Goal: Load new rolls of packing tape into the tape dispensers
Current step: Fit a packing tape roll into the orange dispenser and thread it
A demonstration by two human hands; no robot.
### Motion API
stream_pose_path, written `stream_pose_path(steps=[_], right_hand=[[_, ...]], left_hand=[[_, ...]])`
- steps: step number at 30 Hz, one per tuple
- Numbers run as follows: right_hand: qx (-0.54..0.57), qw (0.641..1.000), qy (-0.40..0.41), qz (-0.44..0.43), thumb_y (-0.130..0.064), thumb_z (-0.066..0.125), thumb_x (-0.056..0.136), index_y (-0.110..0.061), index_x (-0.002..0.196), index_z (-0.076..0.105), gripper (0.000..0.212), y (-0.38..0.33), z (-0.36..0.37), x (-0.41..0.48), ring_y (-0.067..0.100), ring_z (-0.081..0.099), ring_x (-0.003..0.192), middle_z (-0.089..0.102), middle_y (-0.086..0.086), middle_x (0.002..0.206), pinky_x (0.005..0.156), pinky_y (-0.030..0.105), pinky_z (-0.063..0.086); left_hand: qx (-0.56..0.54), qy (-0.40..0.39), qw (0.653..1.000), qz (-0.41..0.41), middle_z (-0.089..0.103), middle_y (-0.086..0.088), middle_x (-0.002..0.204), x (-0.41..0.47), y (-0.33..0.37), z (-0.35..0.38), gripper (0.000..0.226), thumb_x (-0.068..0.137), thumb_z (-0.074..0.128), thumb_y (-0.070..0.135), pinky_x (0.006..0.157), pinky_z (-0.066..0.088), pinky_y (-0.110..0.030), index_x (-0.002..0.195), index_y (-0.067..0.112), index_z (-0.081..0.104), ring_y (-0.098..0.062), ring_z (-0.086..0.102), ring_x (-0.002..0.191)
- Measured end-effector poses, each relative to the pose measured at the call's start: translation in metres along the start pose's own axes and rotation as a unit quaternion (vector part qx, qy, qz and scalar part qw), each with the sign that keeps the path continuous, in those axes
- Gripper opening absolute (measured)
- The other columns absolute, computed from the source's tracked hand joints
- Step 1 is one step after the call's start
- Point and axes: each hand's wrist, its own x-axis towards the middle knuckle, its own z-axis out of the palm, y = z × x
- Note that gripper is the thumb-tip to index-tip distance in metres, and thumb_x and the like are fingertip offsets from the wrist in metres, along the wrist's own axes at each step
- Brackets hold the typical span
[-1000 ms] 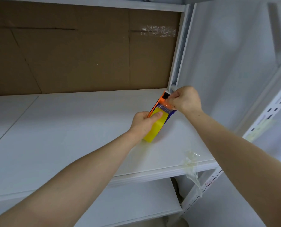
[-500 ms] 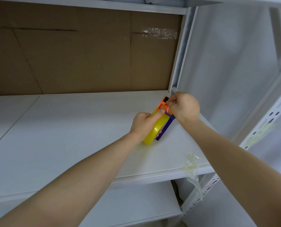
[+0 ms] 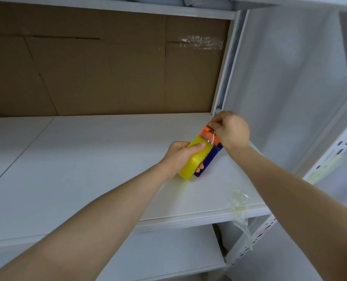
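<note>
A yellow roll of packing tape (image 3: 193, 163) sits in a blue and orange tape dispenser (image 3: 211, 155) on the white shelf (image 3: 87, 169), near its right end. My left hand (image 3: 178, 154) grips the roll and dispenser, thumb across the top of the roll. My right hand (image 3: 230, 129) pinches the clear tape end (image 3: 209, 136) at the dispenser's orange head, where the strip lies stretched over it. The far side of the dispenser is hidden behind my hands.
Brown cardboard (image 3: 107, 67) backs the shelf. A white upright post (image 3: 227, 61) stands just behind my right hand. A crumpled scrap of clear tape (image 3: 239, 211) hangs off the shelf's front edge at the right. A lower shelf (image 3: 168, 252) lies below.
The dispenser has turned slightly, showing more of its blue side. My right hand has drawn the tape end up over the orange head toward the back of the shelf.
</note>
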Motion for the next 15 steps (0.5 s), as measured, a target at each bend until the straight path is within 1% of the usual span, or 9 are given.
stream_pose_path(steps=[2,4,6,8,10,12,15], right_hand=[[0.022,1.000,-0.004,0.010,-0.023,0.056,0.091,-0.011,0.100,0.068,0.020,0.002,0.001,-0.001,0.024,0.060,0.096,0.066,0.007,0.105,0.074,0.032,0.045],[0.059,0.998,-0.003,0.036,-0.024,0.058,0.090,-0.012,0.099,0.068,0.018,0.003,0.001,-0.001,0.023,0.060,0.095,0.067,0.006,0.103,0.076,0.034,0.048],[0.086,0.995,-0.009,0.055,-0.024,0.060,0.089,-0.013,0.098,0.068,0.017,0.004,0.001,0.000,0.023,0.061,0.094,0.069,0.005,0.101,0.077,0.035,0.050],[0.101,0.993,-0.014,0.066,-0.023,0.062,0.087,-0.012,0.096,0.069,0.015,0.004,-0.001,0.002,0.023,0.062,0.094,0.070,0.006,0.100,0.078,0.035,0.051],[0.124,0.989,-0.015,0.081,-0.020,0.064,0.087,-0.010,0.095,0.070,0.015,0.005,-0.003,0.005,0.023,0.063,0.094,0.070,0.007,0.100,0.079,0.035,0.051],[0.140,0.985,-0.020,0.096,-0.020,0.065,0.087,-0.010,0.095,0.070,0.015,0.006,-0.005,0.005,0.022,0.062,0.095,0.070,0.007,0.100,0.079,0.035,0.052],[0.147,0.983,-0.020,0.107,-0.020,0.064,0.087,-0.008,0.095,0.069,0.015,0.009,-0.004,0.006,0.023,0.062,0.094,0.069,0.008,0.099,0.076,0.033,0.051]], left_hand=[[0.018,0.008,1.000,0.002,0.066,-0.014,0.071,-0.001,0.002,-0.001,0.027,0.089,0.061,0.033,0.050,0.052,-0.021,0.081,0.007,0.064,-0.016,0.062,0.051],[0.023,0.008,1.000,0.001,0.067,-0.007,0.066,-0.002,0.004,-0.003,0.027,0.089,0.060,0.034,0.049,0.052,-0.019,0.078,0.010,0.064,-0.011,0.063,0.048],[0.012,-0.006,1.000,-0.012,0.067,0.000,0.057,-0.004,0.006,-0.006,0.021,0.091,0.059,0.027,0.046,0.051,-0.017,0.079,0.011,0.063,-0.007,0.062,0.046],[-0.006,-0.019,1.000,-0.021,0.067,0.002,0.053,-0.005,0.005,-0.009,0.011,0.090,0.059,0.015,0.044,0.049,-0.016,0.080,0.010,0.062,-0.007,0.063,0.046],[-0.026,-0.011,1.000,-0.008,0.069,0.002,0.059,-0.005,0.001,-0.011,0.006,0.087,0.062,0.013,0.047,0.049,-0.017,0.082,0.009,0.062,-0.011,0.065,0.053],[-0.023,0.018,1.000,0.007,0.069,0.000,0.070,-0.003,-0.003,-0.011,0.009,0.085,0.065,0.019,0.052,0.050,-0.017,0.081,0.011,0.063,-0.012,0.065,0.060],[-0.012,0.061,0.998,0.016,0.067,-0.002,0.072,-0.001,-0.007,-0.009,0.019,0.084,0.069,0.027,0.052,0.050,-0.015,0.074,0.012,0.062,-0.008,0.063,0.056]])
